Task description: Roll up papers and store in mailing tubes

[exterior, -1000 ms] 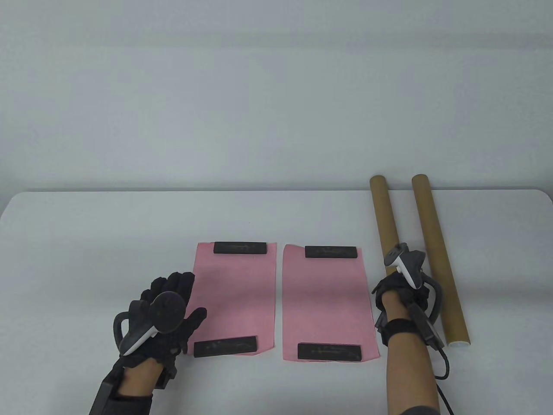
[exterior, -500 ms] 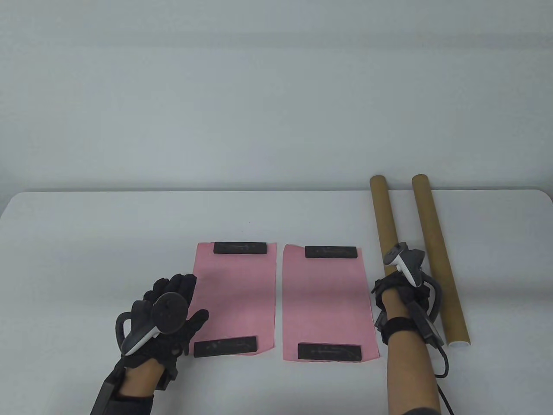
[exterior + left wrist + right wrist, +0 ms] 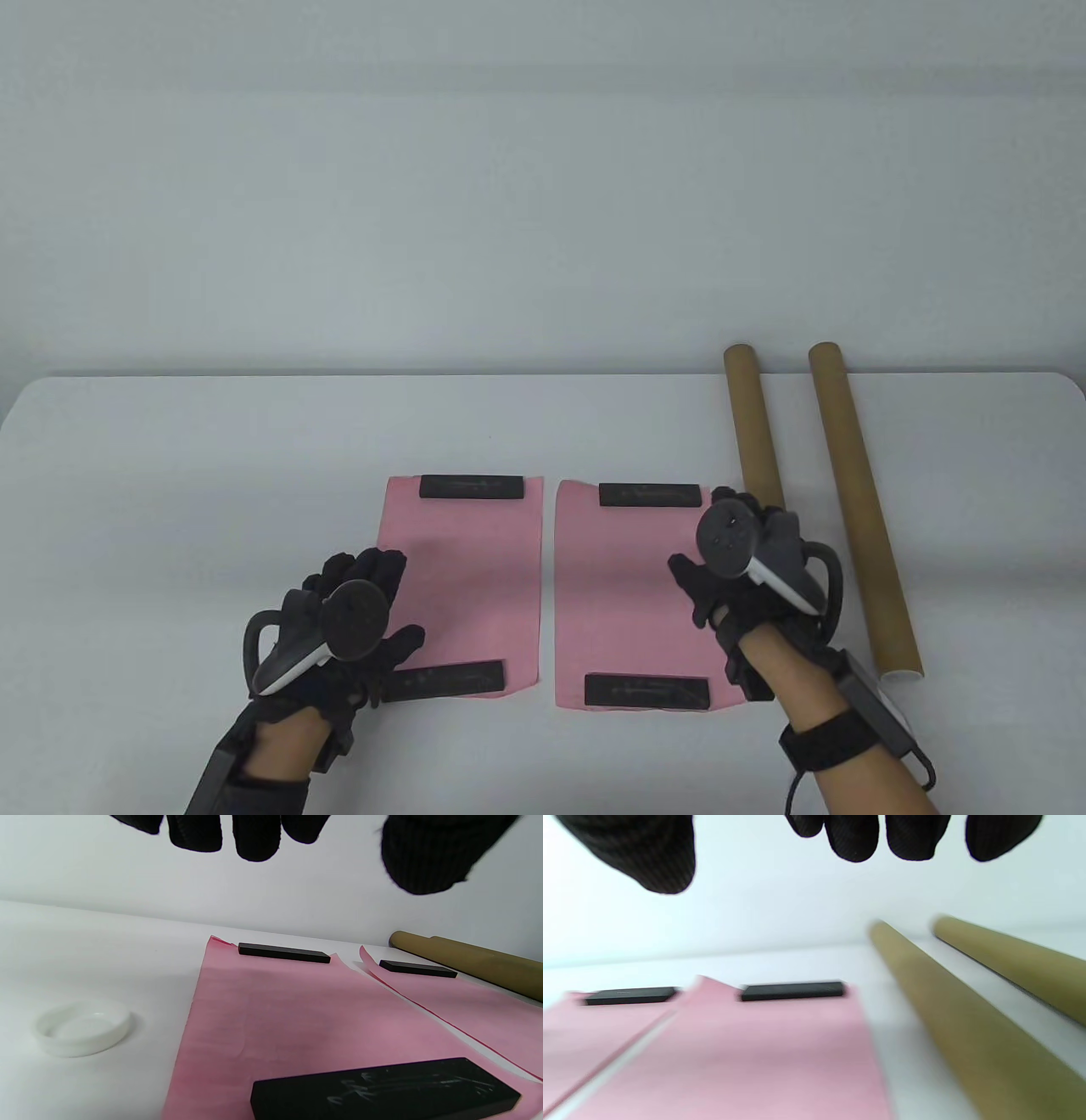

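Observation:
Two pink papers lie side by side, the left paper (image 3: 475,577) and the right paper (image 3: 628,594). Each is held flat by a black weight at its far end (image 3: 471,486) (image 3: 651,494) and at its near end (image 3: 450,679) (image 3: 646,691). Two brown mailing tubes (image 3: 755,433) (image 3: 857,501) lie at the right. My left hand (image 3: 386,603) hovers open over the left paper's left edge, thumb close to the near weight (image 3: 382,1094). My right hand (image 3: 704,552) hovers open over the right paper's right edge, beside the nearer tube (image 3: 967,1052). Both hands are empty.
A white plastic cap (image 3: 82,1027) lies on the table just left of the left paper; my left hand hides it in the table view. The right tube has a white cap on its near end (image 3: 902,677). The white table (image 3: 212,475) ends at a plain wall.
My right hand has left the left tube and moved left over the right paper's right edge, fingers spread. My left hand has shifted slightly right and nearer, towards the near weight.

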Action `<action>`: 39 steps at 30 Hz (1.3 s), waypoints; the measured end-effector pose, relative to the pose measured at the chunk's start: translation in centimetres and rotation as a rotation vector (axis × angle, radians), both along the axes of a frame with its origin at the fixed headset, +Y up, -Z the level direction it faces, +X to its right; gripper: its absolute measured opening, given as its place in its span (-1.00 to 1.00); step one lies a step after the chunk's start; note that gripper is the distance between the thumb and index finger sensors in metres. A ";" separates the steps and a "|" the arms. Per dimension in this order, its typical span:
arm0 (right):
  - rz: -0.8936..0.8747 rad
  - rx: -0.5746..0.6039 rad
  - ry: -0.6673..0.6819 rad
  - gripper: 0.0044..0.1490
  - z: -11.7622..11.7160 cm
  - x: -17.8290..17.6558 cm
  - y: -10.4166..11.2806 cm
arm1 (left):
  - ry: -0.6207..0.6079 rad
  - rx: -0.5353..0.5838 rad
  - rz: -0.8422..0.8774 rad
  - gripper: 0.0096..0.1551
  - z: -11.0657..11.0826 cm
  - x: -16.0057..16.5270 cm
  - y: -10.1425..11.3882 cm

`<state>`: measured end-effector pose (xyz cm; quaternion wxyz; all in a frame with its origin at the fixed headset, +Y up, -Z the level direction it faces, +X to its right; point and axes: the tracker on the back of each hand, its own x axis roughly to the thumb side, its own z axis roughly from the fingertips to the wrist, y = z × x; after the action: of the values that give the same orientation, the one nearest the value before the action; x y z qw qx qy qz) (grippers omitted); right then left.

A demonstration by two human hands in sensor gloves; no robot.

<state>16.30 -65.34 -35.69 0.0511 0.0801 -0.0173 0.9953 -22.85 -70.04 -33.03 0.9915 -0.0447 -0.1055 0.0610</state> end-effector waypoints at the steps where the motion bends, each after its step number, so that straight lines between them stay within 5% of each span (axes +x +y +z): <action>1: -0.007 0.036 0.067 0.25 0.8 -0.9 0.0 | -0.008 -0.004 -0.001 0.09 0.0 0.1 -0.1; 4: -0.010 0.116 0.238 0.24 3.0 -4.7 -0.4 | -0.048 -0.034 -0.007 0.09 0.0 0.5 -0.4; 9: 0.034 0.016 0.342 0.24 3.1 -9.5 -1.7 | -0.088 -0.063 -0.035 0.08 -0.1 1.1 -0.8; 17: 0.203 -0.182 0.277 0.23 -4.1 -15.8 -6.4 | -0.117 -0.099 -0.096 0.07 -0.3 1.7 -1.8; 21: 0.190 -0.287 0.217 0.24 -7.2 -17.0 -8.8 | -0.111 -0.120 -0.105 0.07 -0.4 1.4 -2.2; 28: 0.166 -0.447 0.220 0.20 -9.0 -17.1 -10.9 | -0.105 -0.130 -0.119 0.07 -0.5 1.3 -2.4; 39: 0.141 -0.434 0.237 0.18 -9.4 -16.8 -11.2 | -0.149 -0.133 -0.202 0.02 -0.2 3.4 -3.5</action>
<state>-0.46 -76.54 -45.13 -0.0007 0.1843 0.2084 0.9605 -19.44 -73.57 -33.22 0.9769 -0.1250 -0.1693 -0.0359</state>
